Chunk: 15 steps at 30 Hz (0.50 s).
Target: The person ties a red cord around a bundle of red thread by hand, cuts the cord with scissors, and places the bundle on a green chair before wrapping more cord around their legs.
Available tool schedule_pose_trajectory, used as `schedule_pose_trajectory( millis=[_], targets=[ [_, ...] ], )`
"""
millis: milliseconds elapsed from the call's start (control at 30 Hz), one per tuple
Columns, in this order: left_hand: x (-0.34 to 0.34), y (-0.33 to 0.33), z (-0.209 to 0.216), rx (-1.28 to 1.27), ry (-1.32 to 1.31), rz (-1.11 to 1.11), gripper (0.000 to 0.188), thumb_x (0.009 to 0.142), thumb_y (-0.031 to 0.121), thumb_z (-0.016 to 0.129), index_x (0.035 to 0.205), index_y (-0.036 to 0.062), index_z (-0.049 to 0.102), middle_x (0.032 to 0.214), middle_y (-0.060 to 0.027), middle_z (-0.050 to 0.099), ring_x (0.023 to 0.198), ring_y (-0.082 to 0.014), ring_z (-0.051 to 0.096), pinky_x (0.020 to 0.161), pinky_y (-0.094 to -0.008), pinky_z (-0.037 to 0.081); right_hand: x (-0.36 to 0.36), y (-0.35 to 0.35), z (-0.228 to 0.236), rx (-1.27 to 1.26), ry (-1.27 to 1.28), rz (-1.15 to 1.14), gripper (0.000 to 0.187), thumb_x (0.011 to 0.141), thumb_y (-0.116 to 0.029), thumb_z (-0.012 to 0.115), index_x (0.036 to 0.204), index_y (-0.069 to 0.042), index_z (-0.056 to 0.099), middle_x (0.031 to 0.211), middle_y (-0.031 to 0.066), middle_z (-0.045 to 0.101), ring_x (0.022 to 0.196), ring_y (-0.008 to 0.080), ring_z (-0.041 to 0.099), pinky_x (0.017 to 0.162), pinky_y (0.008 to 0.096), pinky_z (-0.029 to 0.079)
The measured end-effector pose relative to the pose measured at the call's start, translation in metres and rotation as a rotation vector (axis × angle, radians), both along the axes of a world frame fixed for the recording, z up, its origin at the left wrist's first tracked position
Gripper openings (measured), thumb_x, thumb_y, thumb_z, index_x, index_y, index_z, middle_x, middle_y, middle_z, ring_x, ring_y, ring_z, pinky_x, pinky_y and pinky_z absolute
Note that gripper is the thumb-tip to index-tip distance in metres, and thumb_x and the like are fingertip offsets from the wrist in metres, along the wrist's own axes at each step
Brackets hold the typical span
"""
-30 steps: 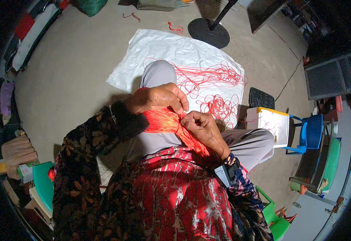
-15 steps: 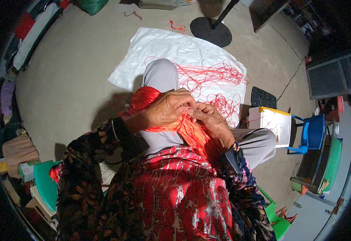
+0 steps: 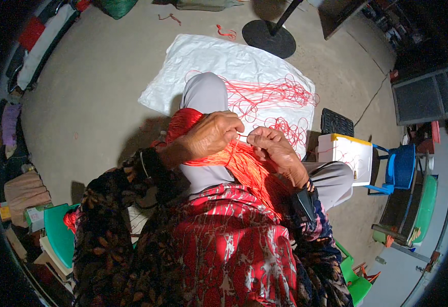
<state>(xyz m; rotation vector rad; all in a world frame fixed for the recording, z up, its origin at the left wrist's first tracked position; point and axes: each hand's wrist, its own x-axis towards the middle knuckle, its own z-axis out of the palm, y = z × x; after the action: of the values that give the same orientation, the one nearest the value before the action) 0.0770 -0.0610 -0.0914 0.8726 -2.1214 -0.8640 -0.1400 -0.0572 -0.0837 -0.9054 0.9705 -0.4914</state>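
Observation:
A thick hank of glossy red-orange cord (image 3: 249, 171) lies across my lap, bulging over my raised left knee. Above it, my left hand (image 3: 215, 134) is closed in a pinch on a thin red strand (image 3: 242, 136). My right hand (image 3: 275, 147) pinches the same strand a short way to the right, so the bit between my fingertips runs straight. Below the left fingers a strand crosses over the hank. Loose loops of thin red cord (image 3: 280, 94) spread over the white sheet (image 3: 203, 53) beyond my knees.
A black round stand base (image 3: 269, 40) stands past the sheet. To the right are a white box with a yellow rim (image 3: 354, 158), a black crate (image 3: 336, 124) and a blue chair (image 3: 400, 166). Green chairs (image 3: 60, 235) flank me. Small red cord scraps (image 3: 226, 33) lie on the floor.
My hands were together at the strand. They have drawn apart, the right one moving slightly right, and a short stretch of strand now shows between them.

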Motion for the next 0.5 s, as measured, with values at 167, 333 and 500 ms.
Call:
schedule_pose_trajectory(
  millis=[167, 333, 500],
  targets=[
    [0.008, -0.005, -0.004, -0.083, -0.144, -0.011, 0.001, 0.076, 0.003, 0.054, 0.076, 0.0023, 0.054, 0.075, -0.0098, 0.053, 0.077, -0.0277, 0.053, 0.072, -0.0379, 0.041, -0.001, 0.016, 0.016, -0.117, 0.077, 0.043, 0.014, 0.088, -0.018, 0.06, 0.08, -0.006, 0.06, 0.063, -0.0065, 0.049, 0.055, 0.0015, 0.039, 0.049, 0.0189, 0.03],
    [0.006, -0.003, -0.003, -0.184, -0.272, 0.074, 0.001, 0.075, 0.003, 0.052, 0.074, 0.0037, 0.052, 0.075, -0.0094, 0.05, 0.076, -0.0272, 0.05, 0.071, -0.0372, 0.038, 0.008, 0.035, 0.043, -0.305, 0.205, 0.185, 0.018, 0.09, -0.016, 0.056, 0.081, -0.001, 0.056, 0.071, -0.0039, 0.052, 0.07, 0.0073, 0.047, 0.065, 0.0242, 0.041],
    [0.002, -0.001, -0.001, -0.256, -0.333, 0.161, 0.002, 0.073, 0.003, 0.052, 0.073, 0.0041, 0.051, 0.075, -0.0099, 0.049, 0.076, -0.027, 0.049, 0.069, -0.0372, 0.037, 0.02, 0.055, 0.027, -0.567, 0.147, 0.349, 0.007, 0.084, -0.007, 0.055, 0.082, -0.001, 0.054, 0.068, 0.0077, 0.054, 0.066, 0.0166, 0.054, 0.061, 0.0303, 0.044]
  ],
)
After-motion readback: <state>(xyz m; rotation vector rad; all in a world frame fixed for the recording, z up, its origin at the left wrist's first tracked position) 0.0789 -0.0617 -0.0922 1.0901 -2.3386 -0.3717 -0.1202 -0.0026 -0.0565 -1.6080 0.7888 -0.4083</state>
